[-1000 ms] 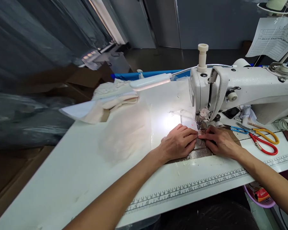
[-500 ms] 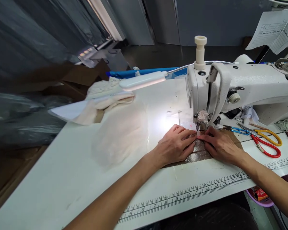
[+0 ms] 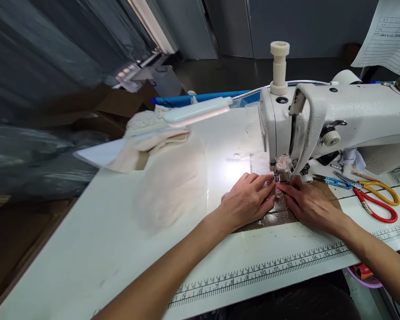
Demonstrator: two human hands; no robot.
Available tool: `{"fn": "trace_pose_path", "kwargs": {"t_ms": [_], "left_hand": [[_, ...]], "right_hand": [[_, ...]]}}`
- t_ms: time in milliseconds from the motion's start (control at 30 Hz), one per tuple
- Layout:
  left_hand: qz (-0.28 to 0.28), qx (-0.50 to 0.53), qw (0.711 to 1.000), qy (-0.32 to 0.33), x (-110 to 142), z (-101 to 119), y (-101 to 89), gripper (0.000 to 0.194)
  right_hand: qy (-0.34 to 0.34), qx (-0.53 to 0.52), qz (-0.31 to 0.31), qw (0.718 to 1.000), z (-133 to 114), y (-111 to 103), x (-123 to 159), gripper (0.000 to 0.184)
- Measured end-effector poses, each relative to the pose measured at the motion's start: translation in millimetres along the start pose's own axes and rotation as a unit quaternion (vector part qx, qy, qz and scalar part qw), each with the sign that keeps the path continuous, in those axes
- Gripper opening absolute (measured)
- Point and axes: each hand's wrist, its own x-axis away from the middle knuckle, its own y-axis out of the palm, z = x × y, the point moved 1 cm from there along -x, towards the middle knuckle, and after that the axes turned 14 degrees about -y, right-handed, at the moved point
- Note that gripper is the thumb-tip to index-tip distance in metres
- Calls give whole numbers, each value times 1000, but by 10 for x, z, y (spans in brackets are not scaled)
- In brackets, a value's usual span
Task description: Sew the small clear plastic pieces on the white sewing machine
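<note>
At the needle of a white sewing machine [image 3: 346, 106], both hands meet in front of the presser foot [image 3: 282, 177]. My left hand [image 3: 248, 198] lies palm down, fingers drawn together, its tips beside the foot. From the other side, my right hand [image 3: 308, 202] bends its fingers inward, with the index tip close to the left fingertips. A small pinkish bit shows between the fingertips; most of it is hidden, and I cannot make out its kind. Under the hands is a shiny taped brown patch [image 3: 280, 218]. A pale pink fabric rosette [image 3: 283, 163] hangs just above the foot.
Red-and-yellow-handled scissors [image 3: 375, 195] and blue thread snips [image 3: 331, 181] lie right of the hands. Sheer pale fabric [image 3: 173, 191] spreads on the table's left. A lamp [image 3: 196, 112] reaches over the table, and a printed ruler [image 3: 263, 272] runs along its front edge.
The view has shifted slightly, so the scene sits a little differently. Both hands stay at the presser foot, and a bit more of the pinkish piece shows between the fingertips.
</note>
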Motion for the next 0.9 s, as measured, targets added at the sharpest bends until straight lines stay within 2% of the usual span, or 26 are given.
{"fn": "trace_pose_path", "kwargs": {"t_ms": [133, 333, 433, 533, 700, 900], "left_hand": [[2, -7, 1000, -13, -15, 6, -34, 30], [94, -6, 995, -16, -55, -75, -188, 20], [112, -5, 994, -4, -61, -95, -203, 16], [101, 22, 995, 11, -51, -73, -165, 16], [48, 73, 996, 20, -22, -25, -69, 20], [43, 96, 994, 13, -8, -34, 1, 23]], "right_hand": [[9, -62, 46, 997, 72, -44, 38, 34], [39, -65, 106, 991, 154, -81, 44, 25], [54, -57, 115, 990, 162, -69, 43, 24], [47, -56, 118, 990, 164, -53, 47, 24], [46, -50, 103, 992, 153, -49, 47, 25], [24, 4, 54, 998, 76, -55, 26, 35]]}}
